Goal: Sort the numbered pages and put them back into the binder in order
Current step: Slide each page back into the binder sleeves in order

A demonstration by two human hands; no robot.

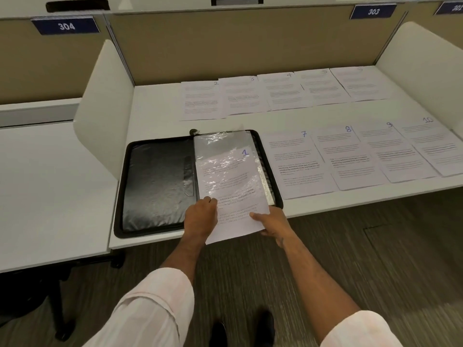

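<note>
A white worktop (pixel 160 113) runs across the view, closed at the back by a beige partition (pixel 225 46) and at each side by a white divider (pixel 105 108). A black zip binder (pixel 155 181) lies open on the worktop's near edge, left of centre, with its padded inner cover on the left.

Loose printed sheets lie flat in two rows. In the far row, left to right and slightly overlapping, are page 2 (pixel 200 101), page 3 (pixel 244 96), page 4 (pixel 283 91), page 5 (pixel 322 86) and a fifth sheet (pixel 360 82) whose number is too faint to read. The near row, just right of the binder, holds page 7 (pixel 298 164), page 8 (pixel 350 156), page 9 (pixel 398 151) and page 10 (pixel 436 146).

Page 1 (pixel 233 191) lies on the binder's right half. Its upper part is inside a crinkled clear plastic sleeve (pixel 223 146), and its lower end sticks out past the worktop's near edge.

The left hand (pixel 200 217) has its fingers curled on page 1 at the left edge, just where the sheet leaves the sleeve; whether it also pinches the sleeve's mouth I cannot tell. The right hand (pixel 275 226) pinches the page's lower right corner, thumb on top and fingers beneath.

Blue labels reading 304 (pixel 66 26) and 303 (pixel 373 11) sit on top of the partition.
</note>
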